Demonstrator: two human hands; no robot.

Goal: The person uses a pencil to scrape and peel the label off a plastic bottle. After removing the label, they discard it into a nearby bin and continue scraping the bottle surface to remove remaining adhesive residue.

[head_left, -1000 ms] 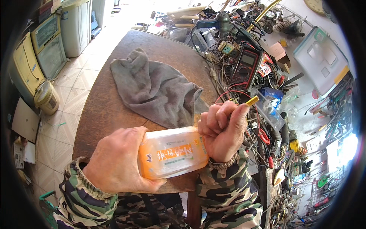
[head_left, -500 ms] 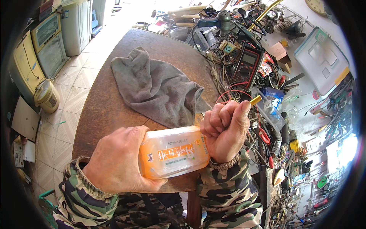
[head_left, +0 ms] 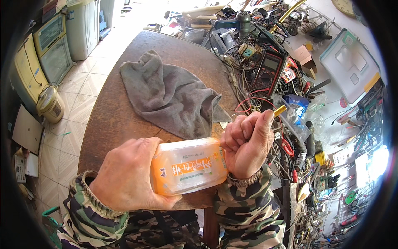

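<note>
My left hand (head_left: 128, 174) is wrapped round the left end of a clear plastic container (head_left: 195, 182) with orange printing, which lies tilted above the near edge of the table. Against the container's right end, my right hand (head_left: 248, 143) is closed, thumb on top. A short yellow-gold rod end (head_left: 280, 110) sticks out past the thumb; the rest of that thing is hidden in the fist. Just beyond both hands, a crumpled grey cloth (head_left: 170, 91) lies on the brown wooden table (head_left: 107, 133).
Along the table's right side is a heap of cables and tools, with a multimeter (head_left: 268, 72) and a heat gun (head_left: 238, 23). A translucent lid (head_left: 350, 62) leans at the right wall. Left, on the tiled floor, stand a small bin (head_left: 52, 103) and cabinets (head_left: 49, 50).
My right hand has shifted slightly to the right with the rod end in it. The left hand and the container have hardly moved.
</note>
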